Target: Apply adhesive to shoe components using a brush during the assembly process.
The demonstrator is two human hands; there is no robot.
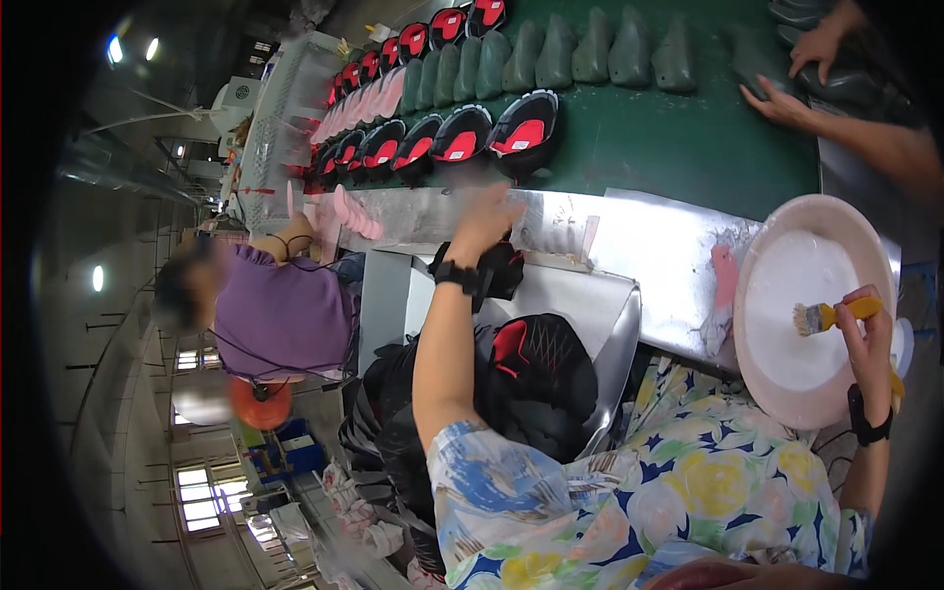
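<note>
My right hand grips a yellow-handled paintbrush, its pale bristles over a pink basin of white liquid. A second yellow handle shows beside that wrist. My left hand, partly blurred, reaches over the metal ledge with fingers apart and nothing visible in them. Closest to it is a row of black shoe uppers with red linings on the green conveyor belt. Beneath my left wrist, another black upper lies at the edge of a grey-white bin.
Dark green shoe lasts line the belt. More black uppers fill the bin before me. At the far right, a co-worker's hands touch lasts. Someone in a purple top sits at left, near pink insoles.
</note>
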